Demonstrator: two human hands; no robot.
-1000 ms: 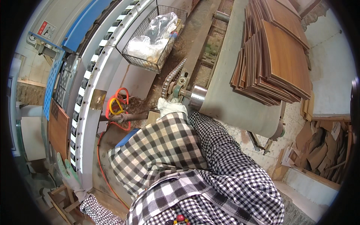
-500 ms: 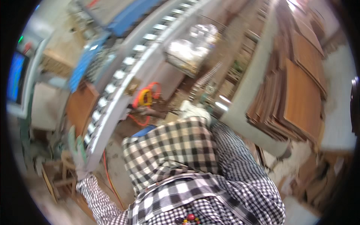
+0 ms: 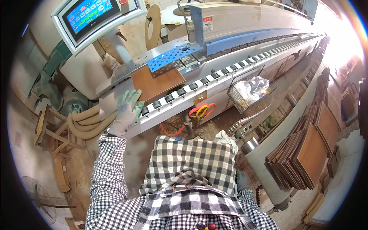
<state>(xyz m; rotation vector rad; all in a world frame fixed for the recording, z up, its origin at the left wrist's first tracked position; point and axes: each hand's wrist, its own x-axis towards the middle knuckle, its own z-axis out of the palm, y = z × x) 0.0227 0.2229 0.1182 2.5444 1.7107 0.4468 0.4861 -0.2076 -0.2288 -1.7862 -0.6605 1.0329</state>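
My left hand [image 3: 128, 109], in a grey glove with green on the fingers, lies with fingers spread at the near-left end of a brown wood panel [image 3: 153, 84]. Its fingertips seem to touch the panel's edge. That panel rests flat on the machine bed beside the black-and-white roller conveyor track [image 3: 193, 86], its far end under a blue perforated guard [image 3: 172, 58]. My right hand [image 3: 241, 181] hangs low by my side, mostly hidden behind the checked apron; only a bit of grey-green glove shows, and its fingers cannot be seen.
Stacked brown panels [image 3: 306, 153] lie on a grey roller table at right. A wire basket [image 3: 249, 94] holds crumpled plastic; an orange and yellow coil [image 3: 203, 111] hangs beneath the track. At left are a touchscreen [image 3: 92, 17], a ridged hose [image 3: 88, 122] and a wooden stool [image 3: 53, 126].
My view has swung left toward the machine. My left hand now lies at the panel's end, where before it was beside the track's near end. My right arm has drawn back toward my side.
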